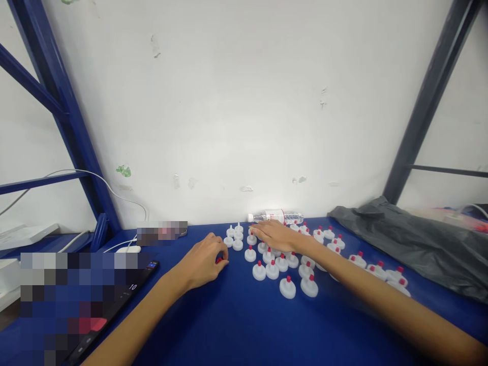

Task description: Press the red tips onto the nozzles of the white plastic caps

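My left hand (205, 260) rests low over the blue table, its fingers curled down around small red tip caps (219, 260), partly hidden. My right hand (277, 237) reaches across from the right. Its fingertips close at the top of a white nozzle lid (251, 239) with a red tip; the thumb is hidden. Between the hands stand several white nozzle lids (237, 244) with bare pointed spouts. Around and under my right forearm are many red-tipped white lids (272, 270), standing spout up.
A clear plastic bottle (293, 218) lies along the wall behind the lids. Dark grey plastic sheeting (396, 244) covers the table's right side. To the left are a tablet-like screen (125, 295), a white cable (122, 198) and a blue metal post (76, 127).
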